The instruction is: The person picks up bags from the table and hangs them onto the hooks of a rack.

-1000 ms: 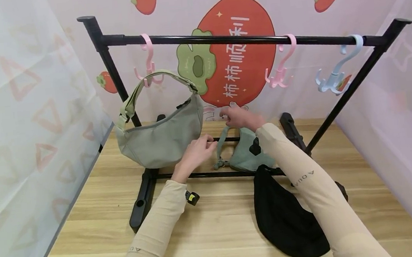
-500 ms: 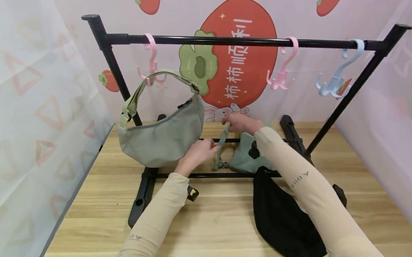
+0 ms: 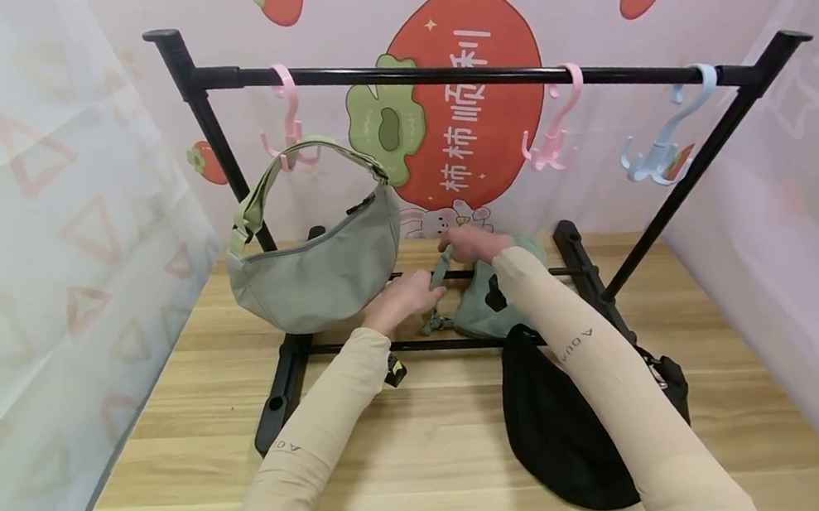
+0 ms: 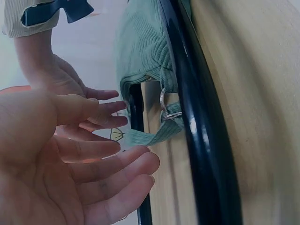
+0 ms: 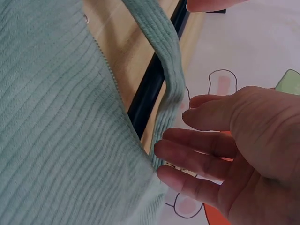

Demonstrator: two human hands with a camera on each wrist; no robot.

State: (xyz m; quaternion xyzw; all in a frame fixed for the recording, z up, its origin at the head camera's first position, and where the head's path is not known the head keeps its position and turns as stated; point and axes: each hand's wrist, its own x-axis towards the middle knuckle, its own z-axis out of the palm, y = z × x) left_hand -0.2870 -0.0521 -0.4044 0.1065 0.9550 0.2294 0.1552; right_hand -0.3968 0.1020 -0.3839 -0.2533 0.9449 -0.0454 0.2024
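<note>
Hanging from a pink hook (image 3: 292, 99) at left is a grey-green shoulder bag (image 3: 317, 273); next, the left hand (image 3: 404, 296), fingers loosely extended and empty, is near the strap (image 3: 442, 267) of a green corduroy bag (image 3: 472, 315) by the rack's lower bars (image 3: 415, 345) — then the right hand (image 3: 476, 243), fingers unclosed at that strap, contact unclear. Likely a reaching step — the next move calls for pinching the strap

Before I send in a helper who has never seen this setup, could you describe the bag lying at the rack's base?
Find the black rack, then look low, at its two bottom bars, near the right hand. The green bag lies there. Its ribbed fabric sets it apart from the smoother grey-green bag hanging on a pink hook and from the black item in front.
</note>
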